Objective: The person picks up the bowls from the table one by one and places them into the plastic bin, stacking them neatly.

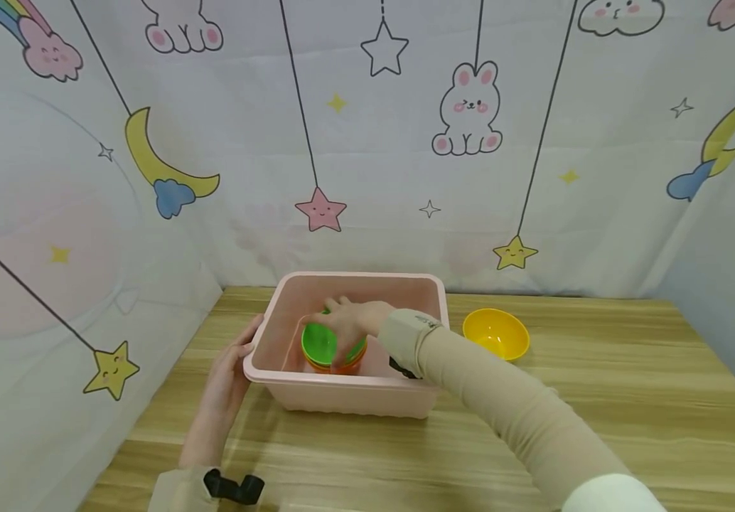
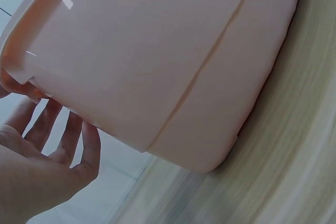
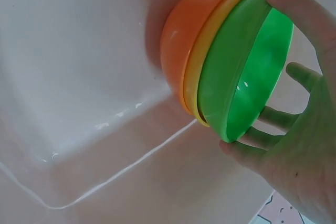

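Observation:
A pink plastic basin [image 1: 355, 392] stands on the table, and my left hand [image 1: 227, 373] grips its rim at the left side. In the left wrist view the fingers [image 2: 89, 153] of that hand curl up under the rim. Inside the basin, a green bowl [image 3: 223, 59] sits nested in a yellow bowl [image 3: 195, 77] and an orange bowl [image 3: 176, 45]. My right hand [image 1: 351, 323] reaches in from the right and holds the green bowl, thumb at one side of its rim and fingertips at the opposite side.
A separate yellow bowl [image 1: 495, 334] stands upright on the wooden table [image 1: 617, 377], right of the basin. Behind it hangs a white curtain [image 1: 393, 178] printed with stars and rabbits. More cloth closes off the left and right sides.

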Available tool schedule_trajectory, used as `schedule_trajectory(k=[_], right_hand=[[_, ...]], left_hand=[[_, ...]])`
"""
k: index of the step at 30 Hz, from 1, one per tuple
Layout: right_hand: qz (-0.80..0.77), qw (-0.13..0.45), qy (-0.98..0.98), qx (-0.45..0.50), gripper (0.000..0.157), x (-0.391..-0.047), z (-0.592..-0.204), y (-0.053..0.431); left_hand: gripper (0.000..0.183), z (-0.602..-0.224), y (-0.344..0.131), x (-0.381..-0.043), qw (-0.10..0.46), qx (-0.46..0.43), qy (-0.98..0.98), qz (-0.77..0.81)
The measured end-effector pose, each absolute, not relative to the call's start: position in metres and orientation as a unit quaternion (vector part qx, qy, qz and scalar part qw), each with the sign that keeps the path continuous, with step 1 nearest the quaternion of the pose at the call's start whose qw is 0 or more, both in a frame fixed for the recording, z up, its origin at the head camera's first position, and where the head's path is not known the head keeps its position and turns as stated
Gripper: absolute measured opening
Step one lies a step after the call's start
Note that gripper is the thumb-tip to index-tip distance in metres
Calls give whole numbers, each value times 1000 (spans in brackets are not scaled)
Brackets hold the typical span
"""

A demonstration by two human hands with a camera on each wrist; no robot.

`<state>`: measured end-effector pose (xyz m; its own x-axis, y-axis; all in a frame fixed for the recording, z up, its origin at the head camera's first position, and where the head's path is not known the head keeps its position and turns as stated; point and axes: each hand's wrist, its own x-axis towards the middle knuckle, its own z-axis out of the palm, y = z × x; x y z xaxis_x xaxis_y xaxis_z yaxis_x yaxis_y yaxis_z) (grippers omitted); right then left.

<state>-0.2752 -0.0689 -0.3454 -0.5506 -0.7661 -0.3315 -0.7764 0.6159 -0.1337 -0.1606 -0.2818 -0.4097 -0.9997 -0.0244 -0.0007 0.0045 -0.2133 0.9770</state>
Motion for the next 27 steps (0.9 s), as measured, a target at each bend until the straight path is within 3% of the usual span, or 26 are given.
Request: schedule_trajectory(k=[27], right_hand=[[5,195,881,-430,97,-274,-348,-68]], left_hand=[[55,-408,-280,-160,8,7,-630,-776]])
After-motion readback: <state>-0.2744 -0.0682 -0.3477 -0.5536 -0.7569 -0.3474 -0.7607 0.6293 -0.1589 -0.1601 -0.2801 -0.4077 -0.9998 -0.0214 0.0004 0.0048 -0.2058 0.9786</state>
